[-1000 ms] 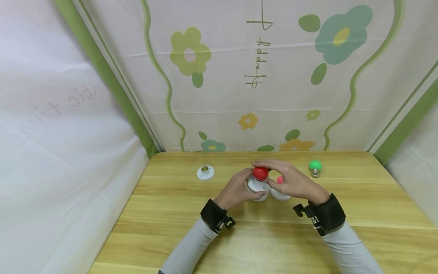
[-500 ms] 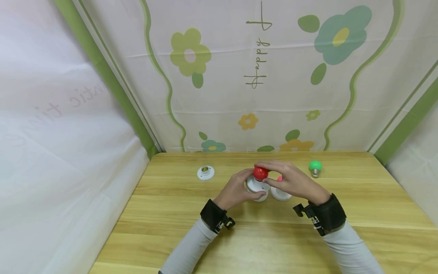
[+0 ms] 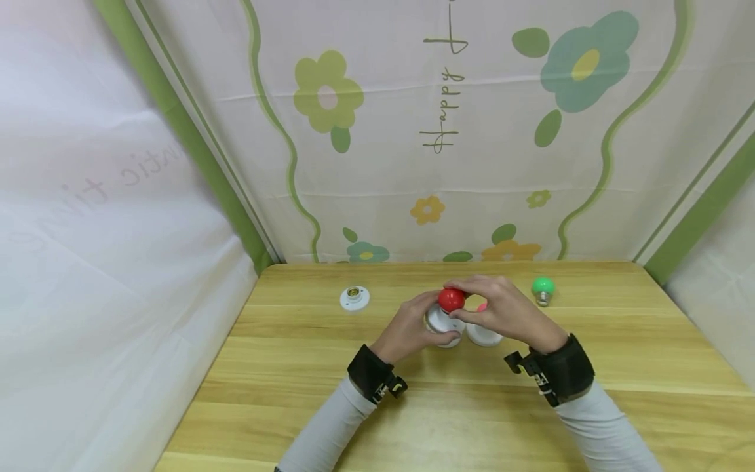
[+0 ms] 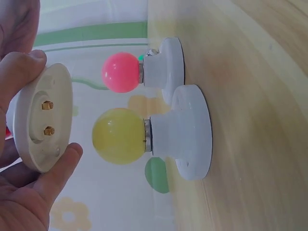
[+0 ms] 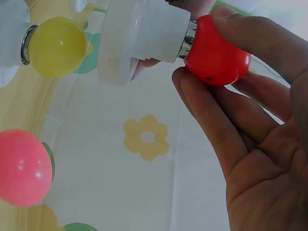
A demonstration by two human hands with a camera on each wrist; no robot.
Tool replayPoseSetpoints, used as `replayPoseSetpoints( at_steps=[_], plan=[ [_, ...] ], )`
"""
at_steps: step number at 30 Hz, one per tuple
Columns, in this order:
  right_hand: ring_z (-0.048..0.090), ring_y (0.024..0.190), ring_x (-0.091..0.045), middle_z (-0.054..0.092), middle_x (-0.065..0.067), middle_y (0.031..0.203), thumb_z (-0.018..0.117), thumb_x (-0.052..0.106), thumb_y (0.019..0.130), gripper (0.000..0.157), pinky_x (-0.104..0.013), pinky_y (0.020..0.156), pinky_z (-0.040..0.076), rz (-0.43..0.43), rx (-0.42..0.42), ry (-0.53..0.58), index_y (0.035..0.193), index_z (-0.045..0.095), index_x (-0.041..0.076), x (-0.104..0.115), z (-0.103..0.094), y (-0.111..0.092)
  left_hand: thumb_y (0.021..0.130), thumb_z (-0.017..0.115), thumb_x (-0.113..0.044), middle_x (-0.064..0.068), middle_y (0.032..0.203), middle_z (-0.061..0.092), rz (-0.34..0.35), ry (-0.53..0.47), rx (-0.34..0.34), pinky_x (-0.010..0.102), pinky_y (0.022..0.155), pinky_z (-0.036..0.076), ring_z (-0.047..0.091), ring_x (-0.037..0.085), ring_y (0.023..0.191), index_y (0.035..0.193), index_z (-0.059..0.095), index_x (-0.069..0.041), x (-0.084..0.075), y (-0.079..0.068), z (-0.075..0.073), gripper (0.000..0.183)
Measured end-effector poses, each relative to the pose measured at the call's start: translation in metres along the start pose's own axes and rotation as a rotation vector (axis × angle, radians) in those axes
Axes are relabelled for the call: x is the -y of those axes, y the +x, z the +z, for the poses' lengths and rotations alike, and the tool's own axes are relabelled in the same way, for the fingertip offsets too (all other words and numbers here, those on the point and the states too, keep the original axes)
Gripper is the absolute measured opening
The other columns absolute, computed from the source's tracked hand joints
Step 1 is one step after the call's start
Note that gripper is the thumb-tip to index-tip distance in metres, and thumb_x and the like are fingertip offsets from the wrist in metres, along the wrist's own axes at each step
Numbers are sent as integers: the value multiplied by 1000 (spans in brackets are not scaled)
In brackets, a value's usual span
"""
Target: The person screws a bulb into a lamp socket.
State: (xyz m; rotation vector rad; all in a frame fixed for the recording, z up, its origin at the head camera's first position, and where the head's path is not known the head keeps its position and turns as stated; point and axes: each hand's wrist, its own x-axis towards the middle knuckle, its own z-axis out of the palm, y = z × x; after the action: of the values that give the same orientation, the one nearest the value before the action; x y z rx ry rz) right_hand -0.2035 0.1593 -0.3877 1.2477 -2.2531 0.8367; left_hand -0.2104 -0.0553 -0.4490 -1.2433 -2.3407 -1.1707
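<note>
My left hand grips a white lamp socket by its round base, raised off the table. Its underside, with two brass screws, shows in the left wrist view. A red light bulb sits in the mouth of that socket, some of its metal thread showing. The thumb and fingers of my right hand pinch this bulb. Below the raised socket, a yellow bulb stands in a second white socket. Beside it is a pink bulb in another socket.
A bare white socket lies at the back left of the wooden table. Toward the back right lies a green bulb, its metal base facing the person. A printed curtain hangs behind the table.
Fingers of the right hand have shifted their hold around the red bulb. The bulb and raised socket have moved very slightly; the other bulbs stay where they were.
</note>
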Motion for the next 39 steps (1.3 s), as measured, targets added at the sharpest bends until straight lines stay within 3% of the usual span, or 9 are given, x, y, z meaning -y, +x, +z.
replayPoseSetpoints(
  at_steps=[11,20,31,39],
  plan=[
    [65,93,-15,69,-7,110,81,20,77,50,-33,73,59,24,-18,-36,121,65,4,2,3,2,80,77,-33,-6,129,54,-23,28,-36,18,91,49,52,3,111,138,47,-19,-1,2,-3,67],
    [59,99,-12,57,-8,127,78,17,80,51,-34,74,58,43,15,-2,126,60,7,3,8,5,82,75,-37,-2,132,49,-52,65,-46,19,93,47,48,6,116,136,49,-15,1,0,-5,64],
    [60,97,-13,59,-9,126,79,17,80,54,-29,72,57,31,15,19,128,58,2,2,8,4,80,76,-41,-6,131,51,-77,40,-56,23,93,48,50,6,115,134,51,-19,9,-9,-9,63],
    [59,102,-16,58,-4,128,77,21,82,53,-28,75,56,74,37,21,130,57,10,2,5,4,79,77,-41,-6,131,53,-121,69,-68,27,97,47,50,6,117,133,51,-20,13,-16,-16,64]
  ],
)
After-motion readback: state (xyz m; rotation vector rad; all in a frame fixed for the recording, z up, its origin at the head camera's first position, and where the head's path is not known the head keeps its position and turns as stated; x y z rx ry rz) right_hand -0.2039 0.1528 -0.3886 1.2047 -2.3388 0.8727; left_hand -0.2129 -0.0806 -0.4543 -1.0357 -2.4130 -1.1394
